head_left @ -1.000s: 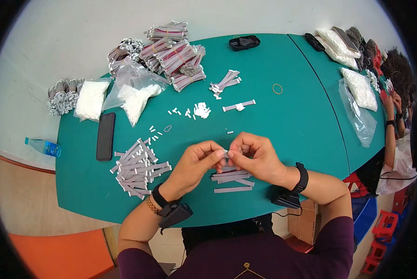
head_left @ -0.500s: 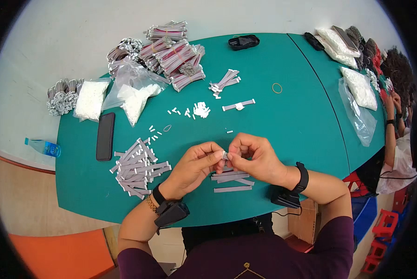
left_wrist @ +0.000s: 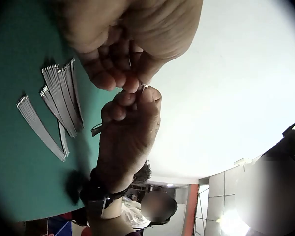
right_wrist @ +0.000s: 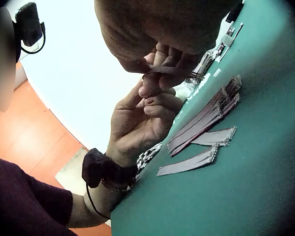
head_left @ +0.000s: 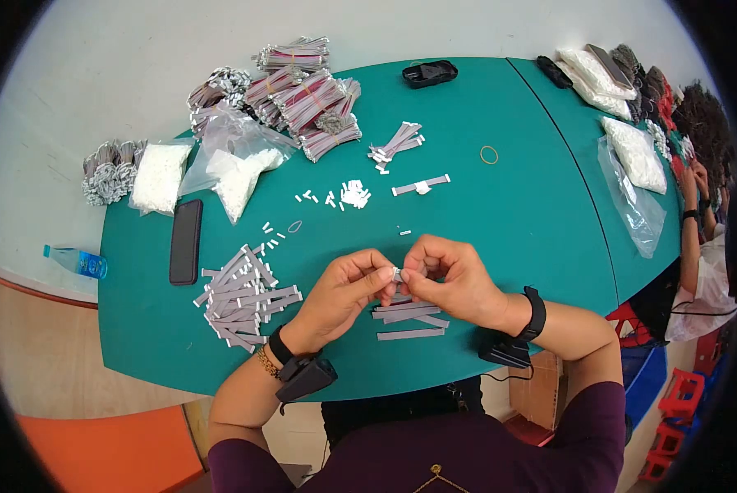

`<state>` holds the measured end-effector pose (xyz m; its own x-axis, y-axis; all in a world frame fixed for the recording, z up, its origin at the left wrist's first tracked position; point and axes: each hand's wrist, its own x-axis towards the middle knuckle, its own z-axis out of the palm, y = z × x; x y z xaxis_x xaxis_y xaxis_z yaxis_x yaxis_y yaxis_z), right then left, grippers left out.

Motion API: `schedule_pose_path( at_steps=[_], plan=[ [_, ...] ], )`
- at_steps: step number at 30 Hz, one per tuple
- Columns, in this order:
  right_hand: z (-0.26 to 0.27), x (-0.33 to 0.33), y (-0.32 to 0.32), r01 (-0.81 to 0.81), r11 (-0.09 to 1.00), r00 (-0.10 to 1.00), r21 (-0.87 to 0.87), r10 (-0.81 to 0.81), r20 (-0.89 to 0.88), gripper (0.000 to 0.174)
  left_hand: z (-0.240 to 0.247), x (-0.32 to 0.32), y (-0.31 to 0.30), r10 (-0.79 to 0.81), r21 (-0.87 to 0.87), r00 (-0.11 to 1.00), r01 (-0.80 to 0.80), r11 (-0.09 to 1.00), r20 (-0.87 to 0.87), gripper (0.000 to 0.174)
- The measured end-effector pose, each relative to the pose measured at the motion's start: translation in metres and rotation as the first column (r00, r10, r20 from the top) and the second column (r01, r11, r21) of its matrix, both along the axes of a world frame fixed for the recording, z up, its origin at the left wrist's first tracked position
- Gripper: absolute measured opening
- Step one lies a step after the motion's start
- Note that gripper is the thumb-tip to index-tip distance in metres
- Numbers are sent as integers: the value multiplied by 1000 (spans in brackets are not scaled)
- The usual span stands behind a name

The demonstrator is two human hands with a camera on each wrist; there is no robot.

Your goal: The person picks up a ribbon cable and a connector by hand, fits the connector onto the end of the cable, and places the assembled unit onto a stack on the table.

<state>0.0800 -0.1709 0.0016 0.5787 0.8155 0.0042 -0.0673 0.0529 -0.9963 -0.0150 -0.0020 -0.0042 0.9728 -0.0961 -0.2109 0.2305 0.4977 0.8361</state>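
Note:
Above the near part of the table, my left hand [head_left: 344, 292] and right hand [head_left: 459, 283] meet fingertip to fingertip. Between thumb and finger the left one pinches a small white connector [head_left: 397, 274]. A grey ribbon cable [right_wrist: 162, 70] is pinched in the right fingers, its other end [left_wrist: 96, 130] poking out beside that hand in the left wrist view. How far the cable enters the connector I cannot tell, since fingertips cover the joint. Right under the hands lie several loose ribbon cables [head_left: 412, 334] with bare silvery ends.
Left of the hands spreads a pile of ribbon cables with white ends [head_left: 241, 300]. Farther back are loose white connectors [head_left: 355, 195], bags of white parts [head_left: 161, 177], bundled cables [head_left: 311, 103] and a phone [head_left: 186, 242]. Another person's arm [head_left: 688, 238] shows at far right.
The right fingertips have shifted slightly around the small white connector, which has tilted a little and shows more plainly between the hands. Both hands stay in nearly the same place.

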Motion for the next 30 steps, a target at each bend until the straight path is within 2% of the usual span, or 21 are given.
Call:
schedule_pose_path(
  at_steps=[12, 18, 25, 27, 30],
  plan=[
    [1, 1, -1, -11, 1000, 1000, -26, 11, -25, 10, -1, 1, -3, 43, 249, 991, -73, 966, 125, 14],
    [5, 1, 0, -33, 999, 993, -4, 32, -115, 10, -1, 1, -4, 44, 347, 985, -100, 933, 166, 14],
    [-2, 0, -1, 2, 999, 1000, -35, -1, 24, 10, -5, -2, -7, 64, 520, 972, -176, 836, 226, 16],
    [0, -1, -1, 25, 999, 997, -44, -22, 72, 10, -5, -1, -7, 69, 473, 971, -173, 864, 230, 16],
    [1, -1, 0, 32, 999, 999, -26, -32, 33, 10, -6, -1, -7, 71, 456, 971, -172, 873, 229, 16]
  ],
)
